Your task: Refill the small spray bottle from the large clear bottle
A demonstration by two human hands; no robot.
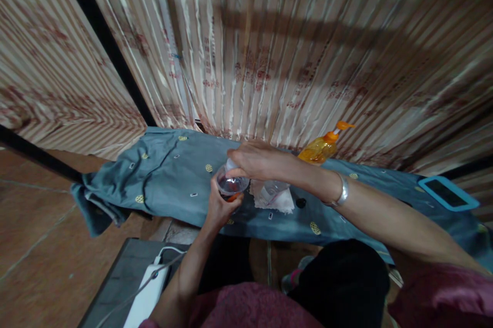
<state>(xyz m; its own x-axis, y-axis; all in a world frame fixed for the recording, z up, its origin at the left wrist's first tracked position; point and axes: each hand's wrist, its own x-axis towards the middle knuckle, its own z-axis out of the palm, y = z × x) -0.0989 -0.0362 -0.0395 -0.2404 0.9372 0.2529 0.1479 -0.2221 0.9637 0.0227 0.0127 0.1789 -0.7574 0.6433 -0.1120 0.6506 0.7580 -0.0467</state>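
Observation:
My left hand grips a small clear plastic cup with something orange at its bottom, held just above the blue patterned cloth. My right hand reaches over the cup's top and pinches a small whitish piece at its rim. A silver bangle sits on my right wrist. Right behind the cup lies a crumpled white cloth with a clear plastic item on it.
An orange pump bottle lies tilted at the cloth's far edge by the striped curtain. A small black cap rests near the white cloth. A blue-cased phone lies far right. A white power strip sits lower left.

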